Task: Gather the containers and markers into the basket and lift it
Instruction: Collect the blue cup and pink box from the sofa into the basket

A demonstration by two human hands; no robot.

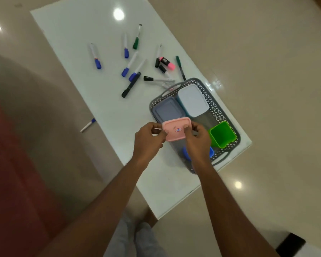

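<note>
- Both hands, left [148, 138] & right [197, 140], fingers pinching small pink plastic lidded container [176, 131] over grey lattice plastic basket [216, 110].
- Next, I'd say: lower it in, then markers [131, 64] beyond basket.

Illumination is moderate, warm and diffuse, from overhead sources. Round glare spots appear on the white table [78, 75] near top centre, and on the glossy floor [267, 71] at upper left and lower right of centre. A smaller specular patch sits on the table edge right of centre. Shadows are soft and faint; a broad dull shadow band crosses the floor at left. Sharpness is fair at centre, softening toward the margins. The left edge and lower frame show smearing. Wide-angle distortion bows the table edges. Colours look slightly muted, with compression softness throughout.
</note>
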